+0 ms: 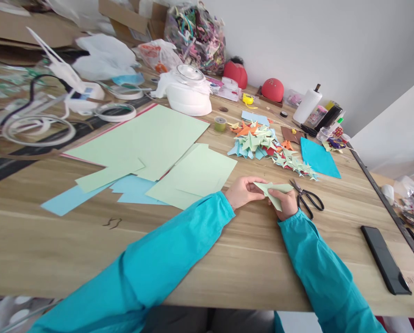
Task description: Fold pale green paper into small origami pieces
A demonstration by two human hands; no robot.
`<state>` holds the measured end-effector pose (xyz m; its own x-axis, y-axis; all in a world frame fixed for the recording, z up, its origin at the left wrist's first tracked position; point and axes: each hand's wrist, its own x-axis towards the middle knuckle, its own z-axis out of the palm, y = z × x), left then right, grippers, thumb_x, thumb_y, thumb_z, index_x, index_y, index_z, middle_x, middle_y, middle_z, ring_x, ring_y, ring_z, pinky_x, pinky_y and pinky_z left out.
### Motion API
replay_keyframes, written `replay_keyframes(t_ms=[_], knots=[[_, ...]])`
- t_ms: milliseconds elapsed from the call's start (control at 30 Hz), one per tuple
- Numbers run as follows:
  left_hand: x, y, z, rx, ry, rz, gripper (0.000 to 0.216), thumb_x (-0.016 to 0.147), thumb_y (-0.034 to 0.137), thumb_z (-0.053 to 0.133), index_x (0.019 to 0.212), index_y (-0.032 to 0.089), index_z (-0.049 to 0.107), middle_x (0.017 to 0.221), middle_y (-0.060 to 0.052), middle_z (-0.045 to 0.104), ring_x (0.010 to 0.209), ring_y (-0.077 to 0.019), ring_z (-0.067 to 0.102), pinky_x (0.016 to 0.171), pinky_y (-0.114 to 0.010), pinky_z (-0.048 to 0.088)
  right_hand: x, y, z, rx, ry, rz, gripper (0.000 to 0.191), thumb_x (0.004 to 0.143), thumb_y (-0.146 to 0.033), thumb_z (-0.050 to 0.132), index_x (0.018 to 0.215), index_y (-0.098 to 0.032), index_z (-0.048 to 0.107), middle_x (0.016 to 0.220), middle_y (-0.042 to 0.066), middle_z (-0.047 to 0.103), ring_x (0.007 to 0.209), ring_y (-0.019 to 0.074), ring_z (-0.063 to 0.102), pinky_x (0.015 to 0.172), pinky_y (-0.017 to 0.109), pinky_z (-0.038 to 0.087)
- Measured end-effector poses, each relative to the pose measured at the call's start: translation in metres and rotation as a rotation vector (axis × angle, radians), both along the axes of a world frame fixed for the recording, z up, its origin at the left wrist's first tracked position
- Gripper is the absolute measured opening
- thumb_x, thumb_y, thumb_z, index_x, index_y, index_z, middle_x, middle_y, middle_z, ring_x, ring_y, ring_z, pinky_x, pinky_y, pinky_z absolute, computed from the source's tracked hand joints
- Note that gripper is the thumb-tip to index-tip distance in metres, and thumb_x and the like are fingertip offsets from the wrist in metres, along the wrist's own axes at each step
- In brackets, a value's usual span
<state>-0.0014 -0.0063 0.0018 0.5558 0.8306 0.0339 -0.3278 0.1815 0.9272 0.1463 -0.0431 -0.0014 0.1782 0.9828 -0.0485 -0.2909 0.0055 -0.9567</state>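
Observation:
A pale green piece of folded paper [273, 190] is held above the wooden table between my two hands. My left hand [245, 191] pinches its left corner. On its right side, my right hand [286, 202] is closed with the thumb lying on the paper. Black-handled scissors [307, 196] lie just right of my right hand, their blades pointing away. Beyond my hands is a heap of folded paper shapes [253, 141] in green, blue, orange and red, with more pale green ones trailing to the right. Pale green sheets [200, 173] lie left of my left hand.
Blue paper strips [77, 199] and a large green sheet [147, 134] cover the left side. A phone [383, 259] lies at the right. Behind stand a white-wrapped bundle [188, 95], a white bottle [307, 105] and a red pincushion [272, 89]. A turquoise square [319, 157] lies beyond the scissors.

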Motion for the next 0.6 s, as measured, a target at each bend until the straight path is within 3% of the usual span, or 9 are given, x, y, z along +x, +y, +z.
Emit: replay_keyframes(t_ms=[200, 300, 400, 500, 600], knots=[[0.001, -0.001, 0.000, 0.248, 0.125, 0.149, 0.018, 0.056, 0.023, 0.076, 0.069, 0.014, 0.067, 0.078, -0.003, 0.063, 0.075, -0.0144, 0.058, 0.072, -0.026, 0.046, 0.002, -0.003, 0.001, 0.027, 0.007, 0.142, 0.011, 0.056, -0.022, 0.073, 0.064, -0.018, 0.067, 0.051, -0.001, 0.063, 0.041, 0.0121, 0.053, 0.040, 0.023, 0.039], [0.001, 0.000, 0.001, 0.167, 0.121, 0.180, 0.021, 0.058, 0.030, 0.075, 0.066, 0.013, 0.064, 0.069, -0.001, 0.063, 0.066, -0.0132, 0.058, 0.067, -0.027, 0.047, 0.003, -0.005, 0.003, 0.056, 0.037, 0.239, 0.030, 0.066, -0.046, 0.066, 0.074, -0.017, 0.070, 0.063, 0.004, 0.066, 0.051, 0.0144, 0.057, 0.045, 0.025, 0.042], [0.001, 0.001, 0.002, 0.077, 0.116, 0.254, 0.026, 0.056, 0.032, 0.076, 0.067, 0.013, 0.062, 0.064, 0.001, 0.062, 0.058, -0.0116, 0.057, 0.063, -0.027, 0.048, 0.002, -0.005, 0.002, 0.116, 0.055, 0.265, 0.050, 0.064, -0.063, 0.060, 0.084, -0.018, 0.070, 0.076, 0.007, 0.069, 0.068, 0.0192, 0.061, 0.052, 0.029, 0.047], [0.001, 0.001, 0.003, 0.056, 0.122, 0.299, 0.027, 0.054, 0.032, 0.076, 0.064, 0.013, 0.059, 0.069, -0.001, 0.064, 0.062, -0.0121, 0.058, 0.062, -0.027, 0.048, 0.000, -0.002, -0.004, 0.127, -0.037, 0.150, 0.038, 0.058, -0.049, 0.074, 0.083, -0.021, 0.069, 0.079, 0.004, 0.069, 0.071, 0.0193, 0.060, 0.059, 0.031, 0.048], [0.001, -0.001, 0.003, 0.097, 0.152, 0.229, 0.026, 0.055, 0.031, 0.076, 0.060, 0.012, 0.057, 0.074, -0.003, 0.065, 0.063, -0.0125, 0.059, 0.060, -0.026, 0.048, 0.000, 0.001, -0.009, 0.102, -0.116, 0.042, 0.025, 0.057, -0.036, 0.079, 0.075, -0.021, 0.069, 0.070, 0.000, 0.067, 0.062, 0.0157, 0.058, 0.062, 0.031, 0.047]])
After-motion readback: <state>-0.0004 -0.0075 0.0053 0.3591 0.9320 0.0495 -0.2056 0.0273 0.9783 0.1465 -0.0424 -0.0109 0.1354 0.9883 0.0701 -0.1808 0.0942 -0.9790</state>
